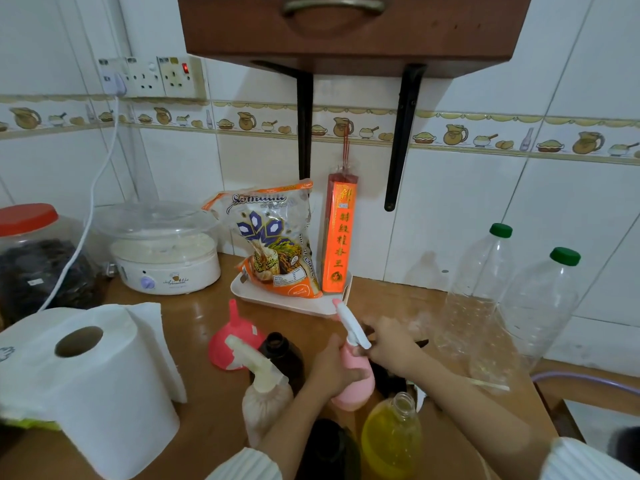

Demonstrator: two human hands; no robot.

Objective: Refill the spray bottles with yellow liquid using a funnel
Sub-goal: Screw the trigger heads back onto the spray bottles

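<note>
A pink spray bottle [356,386] with a white trigger head [351,327] stands on the wooden counter. My left hand [332,367] grips its body. My right hand [389,344] holds the collar under the trigger head. A pink funnel [230,336] lies upside down to the left. Beside it stand an open brown bottle [282,355] and a beige spray bottle [265,393] with its head on. An open bottle of yellow liquid [391,434] stands in front, near me.
A large paper towel roll [93,386] sits at front left. A white tray [332,304] holds a rice bag [277,244] and a red incense pack [337,237]. Two empty clear bottles [485,282] with green caps stand right. A steamer [162,251] and a jar [31,258] are at the back left.
</note>
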